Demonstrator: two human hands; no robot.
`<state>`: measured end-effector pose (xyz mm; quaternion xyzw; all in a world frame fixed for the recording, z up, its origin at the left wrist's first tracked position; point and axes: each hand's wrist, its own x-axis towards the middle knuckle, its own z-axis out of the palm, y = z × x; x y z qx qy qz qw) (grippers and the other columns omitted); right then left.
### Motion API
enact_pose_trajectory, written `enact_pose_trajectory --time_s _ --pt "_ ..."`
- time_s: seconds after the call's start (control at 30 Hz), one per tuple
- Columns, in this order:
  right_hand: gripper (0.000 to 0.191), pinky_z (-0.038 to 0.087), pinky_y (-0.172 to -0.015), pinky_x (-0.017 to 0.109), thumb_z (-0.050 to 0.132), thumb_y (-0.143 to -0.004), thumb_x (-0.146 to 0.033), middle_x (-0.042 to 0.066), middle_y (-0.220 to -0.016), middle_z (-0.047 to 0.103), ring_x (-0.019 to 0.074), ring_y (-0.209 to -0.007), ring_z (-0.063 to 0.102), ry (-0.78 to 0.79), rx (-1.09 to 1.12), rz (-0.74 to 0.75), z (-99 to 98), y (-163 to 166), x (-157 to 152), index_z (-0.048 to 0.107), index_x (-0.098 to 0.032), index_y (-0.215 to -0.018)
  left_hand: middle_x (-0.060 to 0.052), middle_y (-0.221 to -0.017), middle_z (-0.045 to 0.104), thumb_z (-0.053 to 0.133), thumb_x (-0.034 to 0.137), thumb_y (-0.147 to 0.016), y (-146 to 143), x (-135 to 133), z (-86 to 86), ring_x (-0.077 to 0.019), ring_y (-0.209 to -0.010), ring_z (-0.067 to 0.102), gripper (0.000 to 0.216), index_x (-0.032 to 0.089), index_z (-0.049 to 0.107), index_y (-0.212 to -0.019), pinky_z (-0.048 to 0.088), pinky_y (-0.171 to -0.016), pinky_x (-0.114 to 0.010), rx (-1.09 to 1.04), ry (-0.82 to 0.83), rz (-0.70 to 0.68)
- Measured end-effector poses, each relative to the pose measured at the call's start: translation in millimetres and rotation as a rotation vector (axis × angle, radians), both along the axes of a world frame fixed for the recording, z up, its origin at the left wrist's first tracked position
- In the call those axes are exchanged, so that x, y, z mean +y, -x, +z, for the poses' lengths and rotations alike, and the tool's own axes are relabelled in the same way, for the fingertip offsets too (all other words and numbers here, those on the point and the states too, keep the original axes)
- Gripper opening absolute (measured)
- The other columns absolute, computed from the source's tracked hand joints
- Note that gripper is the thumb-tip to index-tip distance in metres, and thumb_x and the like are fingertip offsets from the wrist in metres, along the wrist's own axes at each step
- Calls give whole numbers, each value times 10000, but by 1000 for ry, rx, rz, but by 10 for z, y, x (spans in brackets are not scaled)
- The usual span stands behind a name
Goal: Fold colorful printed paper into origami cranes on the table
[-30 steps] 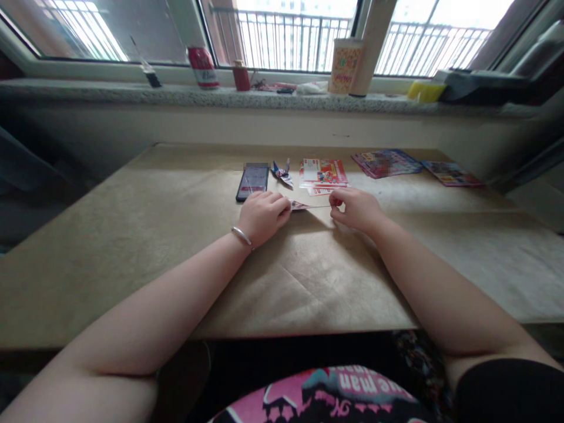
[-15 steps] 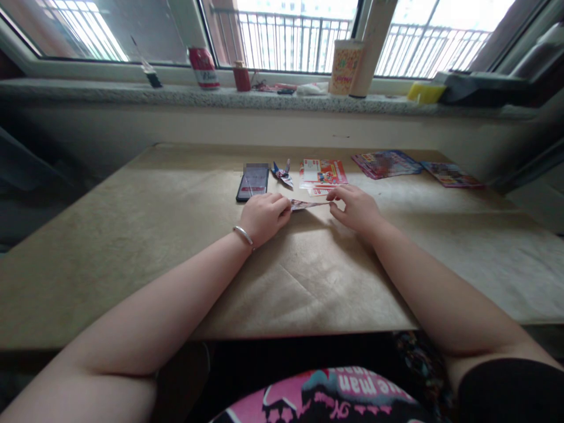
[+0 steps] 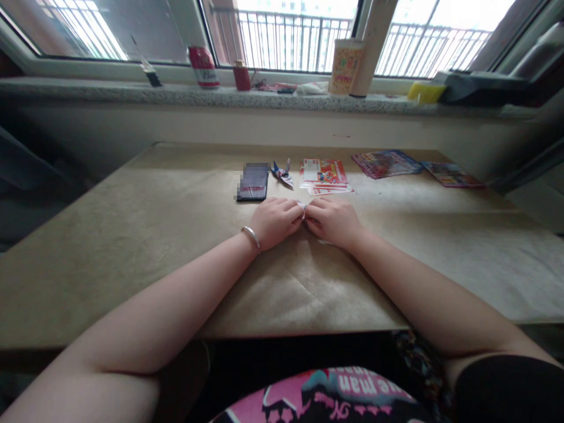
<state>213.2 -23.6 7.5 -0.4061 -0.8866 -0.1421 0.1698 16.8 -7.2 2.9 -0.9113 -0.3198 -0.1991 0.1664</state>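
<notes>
Beige and smooth, the bench [image 3: 132, 247] carries the work in the head view. The left hand [image 3: 277, 222], with a silver metal bangle [image 3: 251, 236] at its wrist, and the right hand [image 3: 333, 222] are placed fingertip to fingertip, near the bench surface. Both hands are closed, fingers curled, and grip a small pale piece of paper [image 3: 302, 207] between them. Most of the paper is covered by the fingers; its folds cannot be determined.

A black rectangular smartphone [image 3: 254, 183] lies just beyond the left hand. Immediately right of the phone sits a pointed blue-and-white folded paper figure [image 3: 282, 175]. Red-and-white printed sheets [image 3: 325, 172] lie overlapped beyond the right hand. Farther right are a fanned set of purple-and-blue printed sheets [image 3: 390, 163] and a dark multicoloured printed stack [image 3: 453, 175]. A red-and-white cylindrical can [image 3: 203, 67] stands on the grey speckled stone windowsill [image 3: 101, 90].
</notes>
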Motion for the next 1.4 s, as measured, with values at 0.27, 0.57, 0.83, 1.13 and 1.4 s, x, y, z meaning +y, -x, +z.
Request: enact_pose_trajectory --time_s 0.27,0.57,0.83,1.13,1.4 --pt "182 303 -627 297 481 -881 -285 46 -910 672 175 -814 574 86 28 -33 31 -65 22 640 -208 -842 -45 -848 677 503 262 -912 31 35 -3 -174 -772 597 179 179 645 -839 387 -691 -305 8 18 10" --pt "134 314 -610 283 522 -827 -268 39 -867 683 176 -756 584 191 51 -85 76 -265 88 635 -210 -785 -40 -845 683 502 272 -911 68 57 7 -176 -772 599 195 192 653 -818 381 -689 -308 -1 34 16" --pt "101 349 -626 267 552 -788 -255 28 -818 688 177 -755 589 266 36 -64 53 -433 200 636 -215 -748 -28 -851 691 548 268 -886 120 101 -35 -177 -774 601 151 210 673 -825 375 -679 -303 -12 39 16" --pt "88 384 -648 260 549 -770 -240 25 -833 700 169 -753 603 363 45 -64 86 -606 266 633 -215 -762 -33 -837 691 547 279 -880 164 124 -40 -168 -742 598 174 196 671 -791 387 -674 -296 -41 59 23" --pt "95 380 -618 256 559 -760 -235 11 -807 707 161 -708 602 368 39 -72 51 -731 328 653 -221 -762 -35 -831 687 553 265 -876 212 134 -35 -159 -746 592 163 190 667 -787 392 -657 -276 -61 98 -7"
